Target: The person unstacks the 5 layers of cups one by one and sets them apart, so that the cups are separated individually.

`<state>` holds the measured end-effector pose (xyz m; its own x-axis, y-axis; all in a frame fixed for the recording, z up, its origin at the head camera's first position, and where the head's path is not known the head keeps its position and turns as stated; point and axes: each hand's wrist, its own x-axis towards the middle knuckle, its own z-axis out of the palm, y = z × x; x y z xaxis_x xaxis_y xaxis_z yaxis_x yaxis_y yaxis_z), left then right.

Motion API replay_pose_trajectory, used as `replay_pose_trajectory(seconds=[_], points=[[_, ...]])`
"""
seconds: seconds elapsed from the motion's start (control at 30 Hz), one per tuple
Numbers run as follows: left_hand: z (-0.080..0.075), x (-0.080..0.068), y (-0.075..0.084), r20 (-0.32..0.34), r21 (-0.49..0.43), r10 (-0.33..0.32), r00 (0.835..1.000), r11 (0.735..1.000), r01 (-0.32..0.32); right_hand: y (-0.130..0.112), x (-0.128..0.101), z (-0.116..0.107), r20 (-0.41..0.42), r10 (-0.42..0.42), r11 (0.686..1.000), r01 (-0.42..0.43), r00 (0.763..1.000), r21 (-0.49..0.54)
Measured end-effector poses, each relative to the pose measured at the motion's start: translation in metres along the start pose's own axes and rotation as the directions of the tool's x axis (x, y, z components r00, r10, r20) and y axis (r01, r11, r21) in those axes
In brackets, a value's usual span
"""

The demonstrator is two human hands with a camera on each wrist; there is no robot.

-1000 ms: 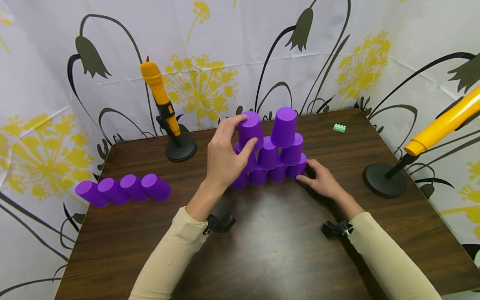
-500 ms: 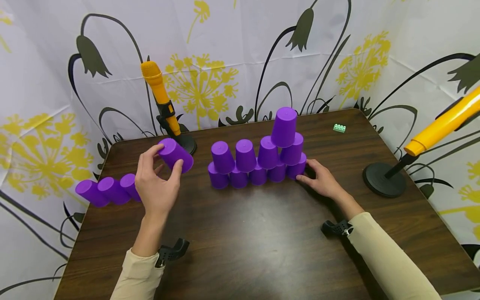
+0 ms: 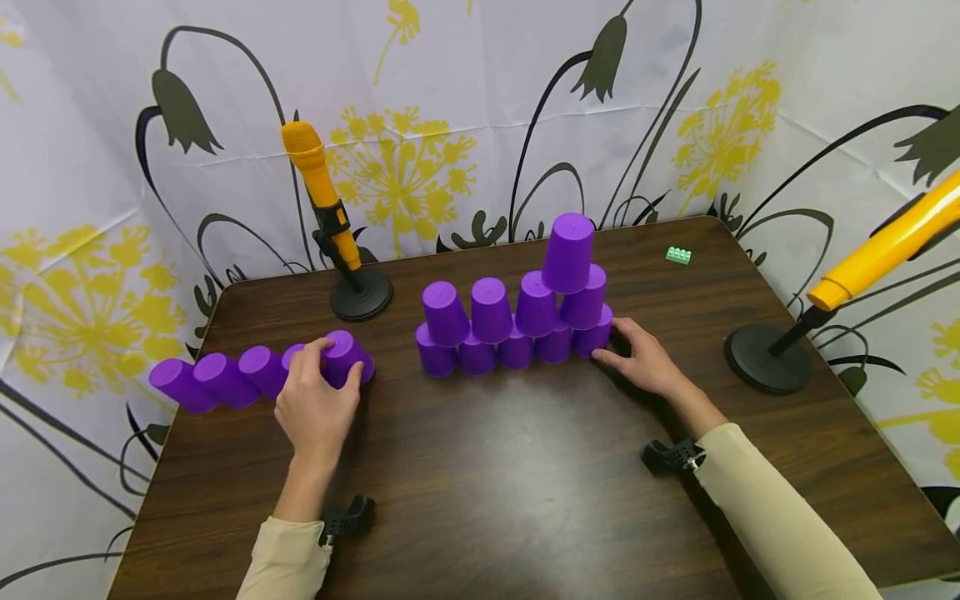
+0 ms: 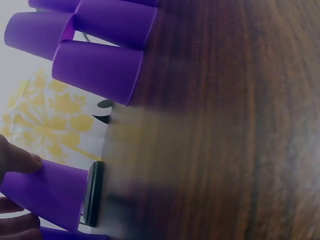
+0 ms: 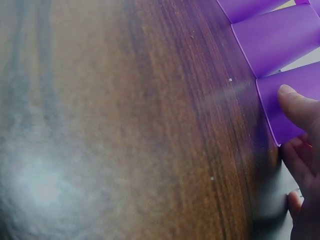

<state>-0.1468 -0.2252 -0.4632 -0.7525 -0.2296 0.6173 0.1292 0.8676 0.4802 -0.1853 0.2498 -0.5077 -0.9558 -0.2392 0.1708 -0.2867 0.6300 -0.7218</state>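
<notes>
In the head view my left hand pinches a purple plastic cup, upside down, between thumb and fingers. This cup stands at the right end of a row of upside-down purple cups on the left. The left wrist view shows the same held cup with fingers on both sides of it. To the right rises a stack of inverted purple cups: a bottom row, a second row and a single top cup. My right hand holds the rightmost bottom cup, thumb on its front and fingers behind.
A yellow microphone on a round black stand is behind the left row. Another yellow microphone leans on its stand at right. A small green toy brick lies at the back of the brown table.
My left hand lifted the left cup off the stack's top layer, carried it left and lowered it beside the row. The right hand has stayed at its cup.
</notes>
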Motion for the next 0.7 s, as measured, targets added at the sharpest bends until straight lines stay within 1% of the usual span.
replay_pose_trajectory(seconds=[0.13,0.33,0.7], points=[[0.0035,-0.0037,-0.001,0.005,0.027,0.001,1.0,1.0,-0.002,0.0007,-0.0004,0.0004,-0.001,-0.007,1.0,0.007,1.0,-0.003],[0.0068,-0.0053,-0.0002,0.011,0.03,0.007,1.0,1.0,-0.007,-0.0012,-0.0004,-0.0003,-0.008,-0.003,1.0,0.003,1.0,0.004],[0.0104,-0.0085,-0.0038,0.036,0.04,-0.027,0.999,0.999,0.025,-0.0015,0.0002,-0.0007,-0.011,-0.002,1.0,0.002,1.0,0.005]])
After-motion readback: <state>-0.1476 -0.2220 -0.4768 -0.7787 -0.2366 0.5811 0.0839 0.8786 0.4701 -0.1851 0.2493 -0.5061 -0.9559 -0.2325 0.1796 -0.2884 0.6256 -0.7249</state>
